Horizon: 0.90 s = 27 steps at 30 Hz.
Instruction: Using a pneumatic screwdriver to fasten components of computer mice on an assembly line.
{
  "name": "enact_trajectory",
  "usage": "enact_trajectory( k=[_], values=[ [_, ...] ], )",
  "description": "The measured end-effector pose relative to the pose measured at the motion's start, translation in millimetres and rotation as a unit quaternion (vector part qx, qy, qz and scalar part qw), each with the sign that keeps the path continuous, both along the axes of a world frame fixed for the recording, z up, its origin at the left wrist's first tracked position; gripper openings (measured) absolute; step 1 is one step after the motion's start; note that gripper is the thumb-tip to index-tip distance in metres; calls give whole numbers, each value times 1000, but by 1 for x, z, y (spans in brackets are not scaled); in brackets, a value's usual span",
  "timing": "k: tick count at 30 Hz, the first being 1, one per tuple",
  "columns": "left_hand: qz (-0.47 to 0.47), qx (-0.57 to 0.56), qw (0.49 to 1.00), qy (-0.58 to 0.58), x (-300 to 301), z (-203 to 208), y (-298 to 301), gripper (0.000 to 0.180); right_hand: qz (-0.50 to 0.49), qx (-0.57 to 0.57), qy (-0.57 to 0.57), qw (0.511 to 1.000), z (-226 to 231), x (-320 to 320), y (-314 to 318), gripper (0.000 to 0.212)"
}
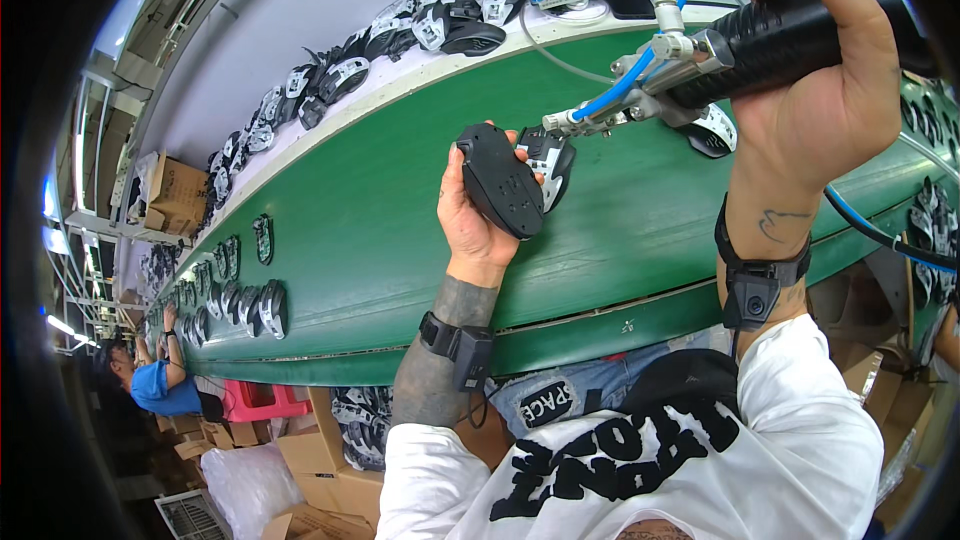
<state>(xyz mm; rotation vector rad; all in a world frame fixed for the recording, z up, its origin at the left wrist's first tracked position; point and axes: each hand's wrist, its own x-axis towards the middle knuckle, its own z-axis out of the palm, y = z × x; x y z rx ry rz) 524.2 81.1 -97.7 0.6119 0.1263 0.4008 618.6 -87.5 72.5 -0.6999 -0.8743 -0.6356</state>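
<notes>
My left hand is closed round a black plastic shell, elongated and rounded like a computer mouse, with small holes in the face turned up. Right behind it is a white-and-black shell; whether my fingertips touch that one I cannot tell. In my right hand is a thick black power screwdriver, its metal head and blue air hoses pointing left. Its tip is just above and right of the black shell, apart from it.
Under my hands runs a green conveyor belt. Rows of shells lie on its left part, and more are heaped along the white ledge at the back. A person in blue works at far left. Cardboard boxes stand below the belt.
</notes>
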Motion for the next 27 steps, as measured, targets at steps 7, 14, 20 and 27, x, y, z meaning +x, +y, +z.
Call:
enact_trajectory(
  k=[7, 14, 20, 27],
  values=[
    [-56, -29, 998, 8, -4, 1, -6, 53, 6, 33, 47, 998, -2, 2, 0, 41],
    [-33, 47, 997, 56, -7, 8, -15, 61, 92, 55, 132, 985, 13, -19, -8, 42],
    [-113, 23, 993, 27, -7, 6, -18, 61, 83, 51, 138, 986, 14, -21, -3, 42],
    [-126, 51, 989, 57, -8, 9, -24, 66, 81, 42, 141, 986, 13, -23, 1, 42]
  ],
)
